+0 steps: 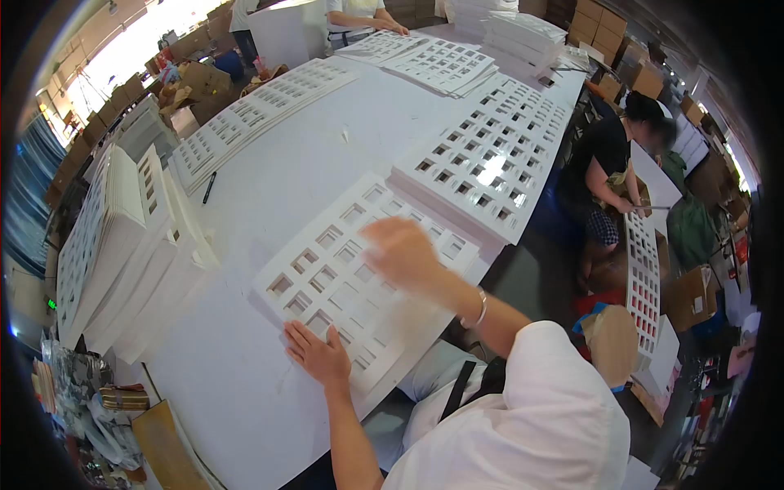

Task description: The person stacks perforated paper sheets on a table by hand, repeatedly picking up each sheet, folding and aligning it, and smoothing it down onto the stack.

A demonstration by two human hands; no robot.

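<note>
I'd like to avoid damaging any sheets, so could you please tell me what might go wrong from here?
The right hand, blurred over the cutout panel, might catch a cutout's edge and bend it.

Pressure from that hand could shift the panel, since the left hand lies only at its edge, fingers flat.

The uneven, fanned-out sheets on the left might slide if knocked.
</note>
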